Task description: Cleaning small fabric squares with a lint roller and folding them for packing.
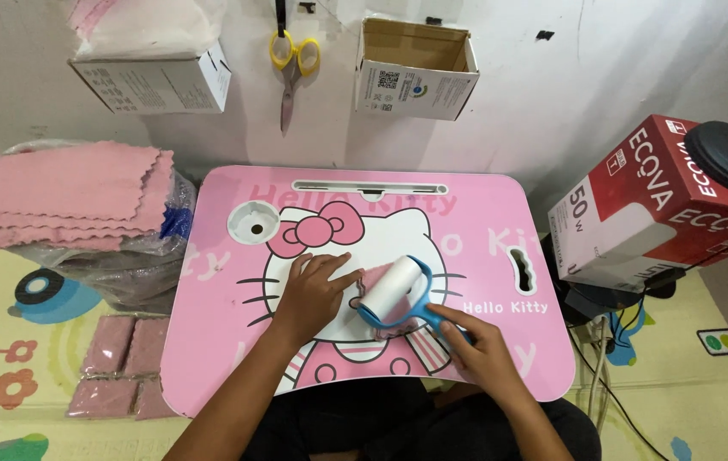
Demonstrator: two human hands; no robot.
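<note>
My right hand (482, 348) grips the blue handle of a lint roller (392, 292) whose white roll rests on a small pink cloth (370, 282). That cloth lies in the middle of a pink lap table (500, 213) printed with a cartoon cat. My left hand (311, 293) lies flat on the table with its fingers pressing the cloth's left edge. Most of the cloth is hidden under the roller and my hands.
A stack of pink cloths (69, 192) sits on a plastic bag to the left. Packed pink cloths (121, 367) lie on the play mat. Yellow-handled scissors (290, 64) and two cardboard boxes (415, 68) hang on the wall. A red carton (654, 205) stands at the right.
</note>
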